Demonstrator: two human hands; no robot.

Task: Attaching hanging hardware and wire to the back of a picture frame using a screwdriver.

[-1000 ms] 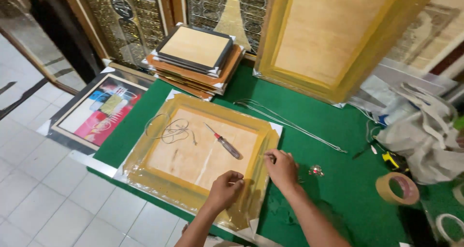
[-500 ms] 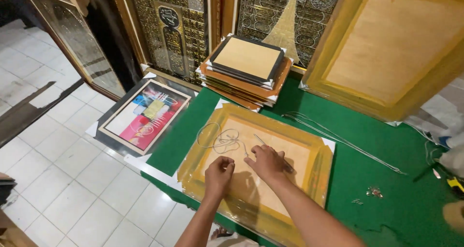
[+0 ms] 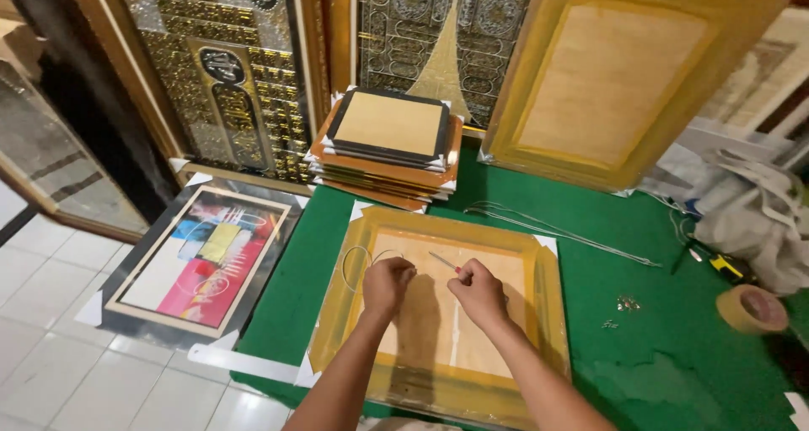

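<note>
A picture frame [image 3: 548, 330] wrapped in yellowish plastic lies back-up on the green table [image 3: 674, 355]. Both my hands rest on its brown backing board. My left hand [image 3: 388, 283] is curled into a fist at the end of a thin wire loop [image 3: 356, 262] and seems to pinch it. My right hand [image 3: 478, 294] is closed around the red handle of a small screwdriver [image 3: 444, 262], whose metal tip points up-left between the two hands.
A stack of framed boards [image 3: 388, 144] sits at the table's far edge, and a large yellow-wrapped frame [image 3: 624, 85] leans behind it. Long wires [image 3: 565, 229], loose screws [image 3: 626, 303], a tape roll [image 3: 752, 309] and white bags [image 3: 758, 212] lie to the right. A colourful picture [image 3: 202, 262] lies on the tiled floor to the left.
Both hands moved from the frame's near edge up to its middle. My right hand closed over the screwdriver that lay loose on the backing, and my left hand reached the wire loop.
</note>
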